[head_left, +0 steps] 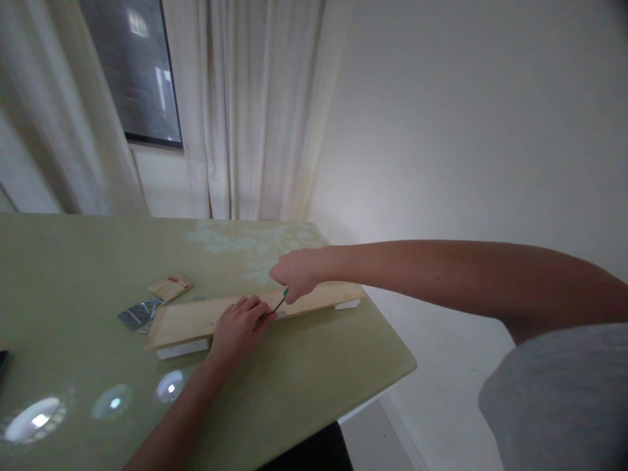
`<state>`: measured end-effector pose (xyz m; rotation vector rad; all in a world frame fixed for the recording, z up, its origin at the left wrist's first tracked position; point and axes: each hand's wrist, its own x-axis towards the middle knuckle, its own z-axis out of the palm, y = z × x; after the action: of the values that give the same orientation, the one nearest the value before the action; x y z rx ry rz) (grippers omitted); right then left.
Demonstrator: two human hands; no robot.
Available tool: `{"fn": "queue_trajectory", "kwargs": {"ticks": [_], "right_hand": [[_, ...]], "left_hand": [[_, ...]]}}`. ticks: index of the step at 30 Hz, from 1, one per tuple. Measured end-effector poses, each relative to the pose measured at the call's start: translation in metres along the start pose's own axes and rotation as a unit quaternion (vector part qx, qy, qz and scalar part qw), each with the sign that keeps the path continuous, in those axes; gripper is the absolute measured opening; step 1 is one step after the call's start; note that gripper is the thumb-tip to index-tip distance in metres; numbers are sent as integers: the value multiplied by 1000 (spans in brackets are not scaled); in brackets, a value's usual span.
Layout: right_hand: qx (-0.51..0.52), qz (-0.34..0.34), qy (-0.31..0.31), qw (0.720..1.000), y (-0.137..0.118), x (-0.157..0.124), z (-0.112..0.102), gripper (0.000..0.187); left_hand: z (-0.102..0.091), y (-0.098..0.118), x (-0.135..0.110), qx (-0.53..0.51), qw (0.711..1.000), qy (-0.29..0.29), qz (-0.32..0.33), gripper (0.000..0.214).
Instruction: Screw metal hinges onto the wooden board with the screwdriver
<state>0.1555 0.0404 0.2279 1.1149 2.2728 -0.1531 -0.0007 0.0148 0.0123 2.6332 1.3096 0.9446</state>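
Observation:
A long pale wooden board (186, 320) lies across the table, raised on white blocks (184, 348) near its two ends. My right hand (299, 271) is closed around the green handle of a screwdriver (279, 304), whose shaft slants down and left to the board's near edge. On the board beside the shaft's tip rests my left hand (243, 324), its fingers bent and drawn together. Whatever its fingertips pinch is hidden. A small dark hole or fitting shows in the board just right of the left fingertips.
Beyond the board's left end lie a small wooden piece (171, 286), grey metal plates (135, 316) and several screws (153, 302). The green table (318, 379) ends at a rounded corner on the right, by the white wall. A dark seat (314, 451) stands below the front edge.

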Motion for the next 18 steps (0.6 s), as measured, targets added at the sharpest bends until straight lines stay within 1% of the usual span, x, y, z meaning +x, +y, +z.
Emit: {"fn": "queue_trajectory", "kwargs": {"ticks": [1, 2, 3, 4, 5, 6, 7, 8, 10, 11, 12, 13, 15, 16, 18], "right_hand": [[-86, -57, 44, 994, 0, -3, 1, 22], [-179, -126, 88, 972, 0, -5, 2, 23], [-263, -196, 125, 936, 1, -7, 2, 23], [-325, -255, 148, 899, 2, -8, 2, 26], [-357, -293, 156, 873, 3, -9, 2, 30], [-367, -308, 157, 863, 3, -9, 1, 33], [-362, -302, 153, 869, 3, -9, 0, 32], [-344, -277, 143, 886, 1, -8, -2, 26], [-268, -190, 109, 938, -2, -3, -7, 13], [-213, -141, 79, 964, -4, 0, -10, 10], [-158, -97, 44, 982, -6, 4, -12, 11], [-111, -62, 7, 992, -7, 8, -15, 15], [-55, -28, -54, 997, -7, 16, -20, 23], [-48, -25, -68, 996, -7, 19, -22, 25], [-58, -26, -73, 995, -6, 22, -24, 27]], "left_hand": [[1, -1, 0, -2, 1000, 4, 2, 23], [2, -2, 0, -2, 1000, 8, 3, 24], [3, -3, 0, -2, 1000, 12, 3, 24], [3, -4, 0, 0, 1000, 16, 2, 23], [4, -4, -1, 2, 1000, 18, 2, 22], [4, -4, -1, 3, 1000, 17, 1, 20], [3, -4, -1, 4, 1000, 13, 0, 19], [3, -4, -1, 3, 1000, 6, -1, 18], [1, -3, -1, -2, 1000, -10, -4, 19], [1, -2, -1, -5, 1000, -14, -7, 20], [0, -2, -1, -7, 1000, -15, -10, 20], [-1, -1, 0, -9, 1000, -14, -14, 20], [-2, 0, 0, -11, 1000, -13, -20, 20], [-2, 0, 1, -11, 1000, -14, -23, 20], [-4, 1, 2, -9, 999, -24, -29, 19]]}}
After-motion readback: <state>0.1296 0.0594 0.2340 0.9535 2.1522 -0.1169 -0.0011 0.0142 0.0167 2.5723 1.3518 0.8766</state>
